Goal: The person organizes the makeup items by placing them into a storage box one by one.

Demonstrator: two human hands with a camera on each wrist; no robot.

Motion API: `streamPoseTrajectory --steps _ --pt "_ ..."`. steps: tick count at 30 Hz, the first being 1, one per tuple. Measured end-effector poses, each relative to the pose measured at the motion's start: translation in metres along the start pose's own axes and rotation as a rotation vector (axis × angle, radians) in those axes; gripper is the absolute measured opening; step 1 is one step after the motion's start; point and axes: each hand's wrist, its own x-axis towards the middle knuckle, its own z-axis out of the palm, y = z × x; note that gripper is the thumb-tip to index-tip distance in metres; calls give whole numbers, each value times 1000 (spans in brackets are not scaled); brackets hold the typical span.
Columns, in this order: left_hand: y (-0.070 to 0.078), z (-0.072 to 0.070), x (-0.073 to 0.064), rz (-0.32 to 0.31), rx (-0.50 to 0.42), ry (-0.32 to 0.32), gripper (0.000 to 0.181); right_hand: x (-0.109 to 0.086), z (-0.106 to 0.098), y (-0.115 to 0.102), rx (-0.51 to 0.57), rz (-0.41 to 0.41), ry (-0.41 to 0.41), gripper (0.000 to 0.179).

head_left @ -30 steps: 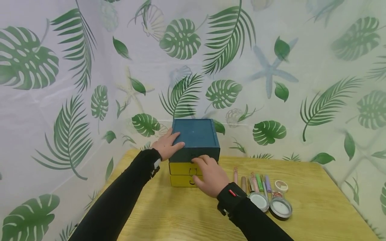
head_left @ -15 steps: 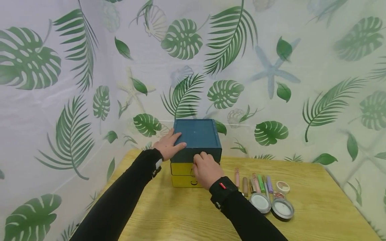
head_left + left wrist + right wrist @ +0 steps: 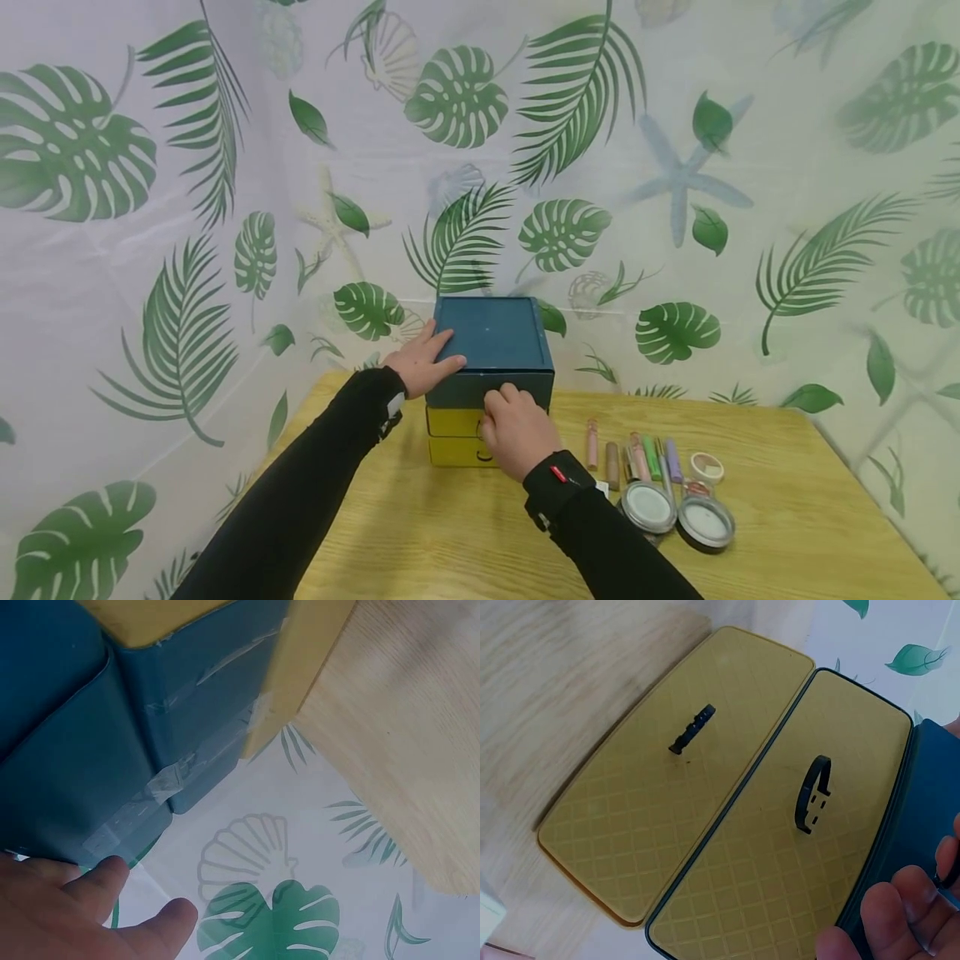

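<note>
1. The left hand (image 3: 423, 362) is at the left upper edge of the dark teal, square plastic box (image 3: 491, 329). Its fingers are spread wide, touching the box but grasping nothing.
2. This box stands on the yellow wood-grained counter (image 3: 427, 525), to the right of the left fingers and directly before the right fingers.
3. Its dark teal drawer front (image 3: 459, 391) is the top one. The long axis of this front goes from left to right, across the direction in which the right forearm reaches. A thin dark gap is seen along its upper edge.
4. Under the right fingers are two yellow quilted drawer fronts (image 3: 780, 877), each with a black loop.
5. The right hand (image 3: 520, 433) is the nearer one to the middle of the dark front. Its fingers are narrow and curled, pinching a small black plastic handle (image 3: 950, 879), which is mostly hidden.
6. To the right of these fingers, well apart, lie slim coloured cosmetic tubes (image 3: 638, 457) and two round clear-lidded compacts (image 3: 705, 522).
</note>
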Motion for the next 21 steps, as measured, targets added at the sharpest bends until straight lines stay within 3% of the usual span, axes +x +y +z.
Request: streamPoseTrajectory --steps 15,21 --pt "-2 -5 -1 44 -81 -54 72 -17 -1 -4 47 -12 37 13" --pt "-5 -5 -2 56 -109 -69 72 -27 0 -6 53 -37 88 17"
